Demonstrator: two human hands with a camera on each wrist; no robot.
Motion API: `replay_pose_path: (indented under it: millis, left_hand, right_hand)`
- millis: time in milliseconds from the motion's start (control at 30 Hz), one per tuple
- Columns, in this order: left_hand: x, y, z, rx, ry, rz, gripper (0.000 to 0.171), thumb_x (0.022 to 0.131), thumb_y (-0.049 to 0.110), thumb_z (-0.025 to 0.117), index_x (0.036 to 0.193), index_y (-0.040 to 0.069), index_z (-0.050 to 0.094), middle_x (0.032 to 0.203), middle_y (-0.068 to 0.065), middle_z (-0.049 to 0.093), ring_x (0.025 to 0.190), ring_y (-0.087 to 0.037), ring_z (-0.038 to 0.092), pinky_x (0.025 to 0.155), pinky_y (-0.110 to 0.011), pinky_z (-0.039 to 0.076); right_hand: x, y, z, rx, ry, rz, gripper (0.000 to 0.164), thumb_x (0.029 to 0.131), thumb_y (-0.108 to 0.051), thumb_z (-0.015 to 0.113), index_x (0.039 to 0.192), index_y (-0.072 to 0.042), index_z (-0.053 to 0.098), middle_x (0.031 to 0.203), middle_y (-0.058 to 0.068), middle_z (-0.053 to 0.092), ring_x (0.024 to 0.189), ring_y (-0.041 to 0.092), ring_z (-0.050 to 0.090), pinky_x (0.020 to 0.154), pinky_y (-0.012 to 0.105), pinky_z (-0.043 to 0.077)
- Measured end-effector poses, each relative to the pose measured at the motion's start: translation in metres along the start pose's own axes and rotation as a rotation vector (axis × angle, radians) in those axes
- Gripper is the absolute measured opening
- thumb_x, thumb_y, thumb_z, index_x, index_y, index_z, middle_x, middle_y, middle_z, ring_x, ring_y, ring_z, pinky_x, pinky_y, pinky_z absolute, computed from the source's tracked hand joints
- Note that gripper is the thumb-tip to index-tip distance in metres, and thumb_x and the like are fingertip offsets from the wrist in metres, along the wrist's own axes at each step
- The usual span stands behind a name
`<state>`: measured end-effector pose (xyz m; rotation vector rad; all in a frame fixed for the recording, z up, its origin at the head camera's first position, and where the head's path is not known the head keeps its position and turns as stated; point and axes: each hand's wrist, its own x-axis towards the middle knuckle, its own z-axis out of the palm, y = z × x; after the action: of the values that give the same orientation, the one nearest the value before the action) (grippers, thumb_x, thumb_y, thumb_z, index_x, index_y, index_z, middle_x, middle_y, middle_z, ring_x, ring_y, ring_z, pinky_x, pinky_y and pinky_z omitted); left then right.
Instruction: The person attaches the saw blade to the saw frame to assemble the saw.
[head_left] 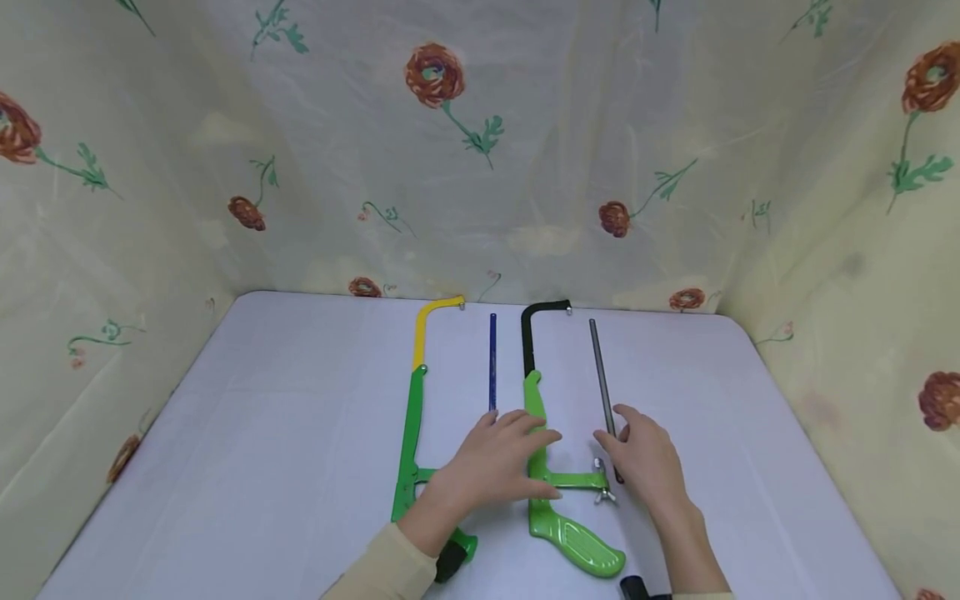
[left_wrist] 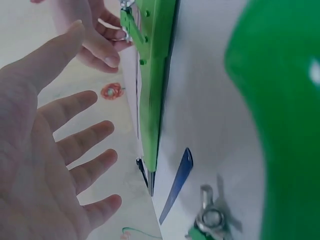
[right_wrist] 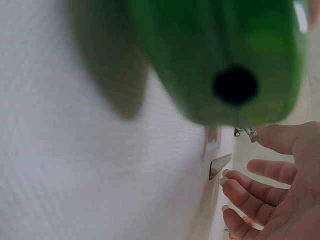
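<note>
Near lime-green hacksaw frame (head_left: 537,464), left grip (head_left: 497,463), right grip (head_left: 651,460) released; blue blade (head_left: 492,358) markings illegible.

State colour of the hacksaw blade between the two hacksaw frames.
Blue hacksaw blade; shows best in the head view.

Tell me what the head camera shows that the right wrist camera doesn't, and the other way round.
Only the head view shows the yellow saw arm and the blue blade.

Only the right wrist view shows the dark hole in the end of a green handle, and the palm side of the right hand.

Both show the right hand, a green handle and the white tabletop.
</note>
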<state>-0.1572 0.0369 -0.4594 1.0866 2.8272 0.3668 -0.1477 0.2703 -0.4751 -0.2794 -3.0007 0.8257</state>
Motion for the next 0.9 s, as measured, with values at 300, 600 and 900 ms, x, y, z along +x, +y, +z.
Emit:
replay_pose_path:
  millis: [300,600,900]
  left_hand:
    - [0.007,0.01,0.002,0.016,-0.026,0.02,0.069,0.083,0.07,0.063,0.143,0.037,0.05,0.147,0.006,0.052,0.141,-0.02,0.044,0.117,-0.054,0.031]
    - [0.012,0.018,0.004,0.004,-0.07,0.003,0.059,0.083,0.061,0.07,0.134,0.032,0.06,0.131,0.007,0.061,0.116,-0.011,0.058,0.095,-0.031,0.05]
    - [0.013,0.023,0.01,-0.017,-0.052,0.003,0.054,0.082,0.055,0.074,0.128,0.028,0.066,0.111,0.008,0.059,0.094,-0.006,0.05,0.072,-0.018,0.045]
  right_hand:
    - [0.0,0.003,0.0,-0.008,-0.009,0.018,0.054,0.091,-0.027,0.068,0.135,0.002,0.054,0.081,0.01,0.065,0.062,0.017,0.054,0.053,0.029,0.04]
    - [0.001,0.003,-0.002,0.007,-0.006,0.014,0.051,0.09,-0.023,0.067,0.133,0.003,0.055,0.081,0.01,0.066,0.062,0.017,0.055,0.053,0.029,0.041]
    - [0.001,0.003,0.0,0.027,-0.01,0.013,0.048,0.09,-0.019,0.067,0.132,0.002,0.056,0.081,0.011,0.065,0.06,0.017,0.055,0.052,0.029,0.041]
